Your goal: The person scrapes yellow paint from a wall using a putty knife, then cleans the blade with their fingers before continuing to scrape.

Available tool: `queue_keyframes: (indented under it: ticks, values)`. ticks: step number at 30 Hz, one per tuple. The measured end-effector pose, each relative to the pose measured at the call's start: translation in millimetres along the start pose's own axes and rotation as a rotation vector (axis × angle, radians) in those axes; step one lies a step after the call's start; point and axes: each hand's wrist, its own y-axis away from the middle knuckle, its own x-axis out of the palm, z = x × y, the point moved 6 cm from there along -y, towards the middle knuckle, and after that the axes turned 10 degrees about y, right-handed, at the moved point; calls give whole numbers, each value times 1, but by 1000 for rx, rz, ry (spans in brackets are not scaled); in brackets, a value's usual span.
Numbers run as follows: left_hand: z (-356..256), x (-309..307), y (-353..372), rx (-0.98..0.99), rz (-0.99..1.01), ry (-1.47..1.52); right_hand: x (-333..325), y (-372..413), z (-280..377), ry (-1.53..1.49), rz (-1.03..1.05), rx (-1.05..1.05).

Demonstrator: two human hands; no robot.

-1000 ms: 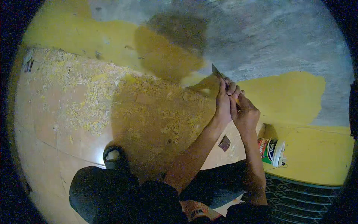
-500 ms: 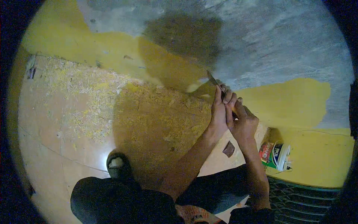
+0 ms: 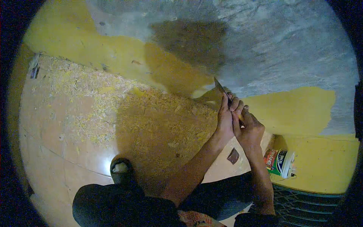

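Note:
Both my hands are closed around a scraper (image 3: 219,85) with a thin metal blade, its tip against the wall at the border between yellow paint and bared grey. My left hand (image 3: 227,119) grips it nearest the blade, thumb along the side. Just behind, my right hand (image 3: 250,130) wraps the handle, of which a bit of orange-yellow shows between the fingers. Yellow paint (image 3: 298,109) still covers a band low on the wall, while the grey surface (image 3: 272,49) spreads above it. My shadow falls over the wall around the blade.
Yellow paint shavings (image 3: 94,102) litter the tiled floor along the wall's foot. A small dark brown piece (image 3: 233,156) lies below my wrists. To the right are a labelled paint tub (image 3: 280,163) on its side and a dark slatted crate (image 3: 310,206). My foot (image 3: 121,168) rests at left.
The whole view has shifted slightly, so wall and hands sit a little lower in it. Both hands keep the same grip on the scraper, its blade still at the paint border.

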Motion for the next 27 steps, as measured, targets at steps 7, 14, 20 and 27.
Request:
queue_keyframes:
  ticks: [7, 14, 20, 27]
  values:
    - [24, 2, 2, -36, -19, 5, -16, 1, -11, -6, 1, 63]
    - [-9, 3, 2, 9, 31, -121, 3, 2, 9, 27, 72, 57]
    - [13, -2, 6, -3, -71, -103, -6, 13, -8, 67, 28, 39]
    - [-18, -3, 16, 17, -299, -197, 1, 10, 24, 8, 35, -55]
